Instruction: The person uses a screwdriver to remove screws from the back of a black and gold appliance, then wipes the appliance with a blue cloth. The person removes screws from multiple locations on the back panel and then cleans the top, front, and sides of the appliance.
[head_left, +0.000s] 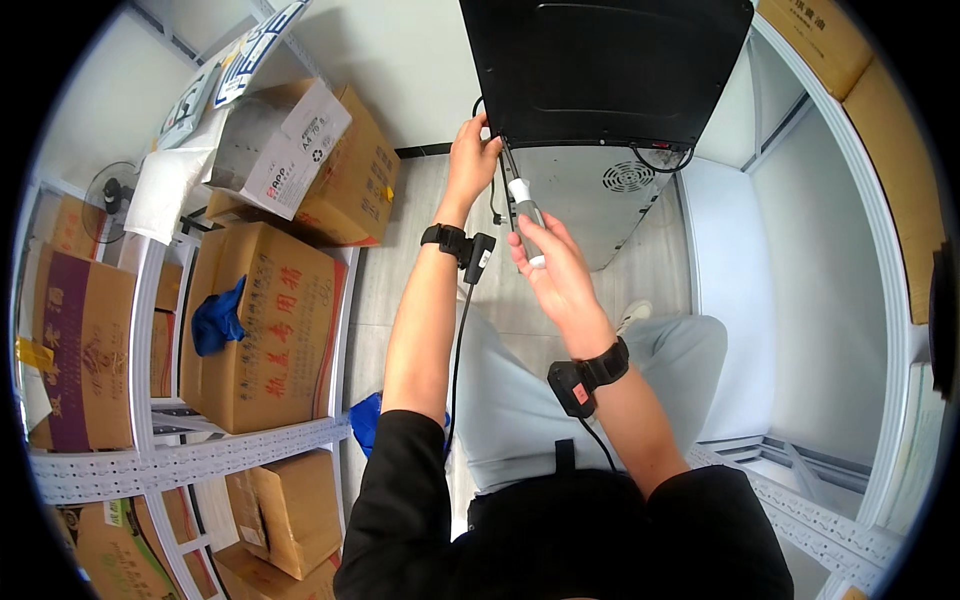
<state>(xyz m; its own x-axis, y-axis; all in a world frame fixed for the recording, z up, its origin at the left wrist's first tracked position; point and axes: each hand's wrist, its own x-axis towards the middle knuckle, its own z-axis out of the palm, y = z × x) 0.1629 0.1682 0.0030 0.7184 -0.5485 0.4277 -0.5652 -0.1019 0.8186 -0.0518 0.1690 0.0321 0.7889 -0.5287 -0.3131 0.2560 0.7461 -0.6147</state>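
My right hand [557, 270] is wrapped around the white and grey handle of a screwdriver [527, 203]. Its thin shaft points up and away, to the lower left corner of a large black panel [615, 75]. At that same corner is my left hand [468, 165], fingers bent together beside the shaft's tip. What the fingertips pinch, if anything, is hidden, as is any screw there. Below the panel stands a grey metal cabinet [565, 185] with a round vent. A black cable [495, 200] hangs down near the left hand.
White metal shelving [145, 350] holding cardboard boxes [265, 325] lines the left side. Blue cloth or plastic [365, 422] lies on the floor by it. More boxes [900, 160] sit on a rack at right. A cable loop [662, 160] hangs under the panel's right end.
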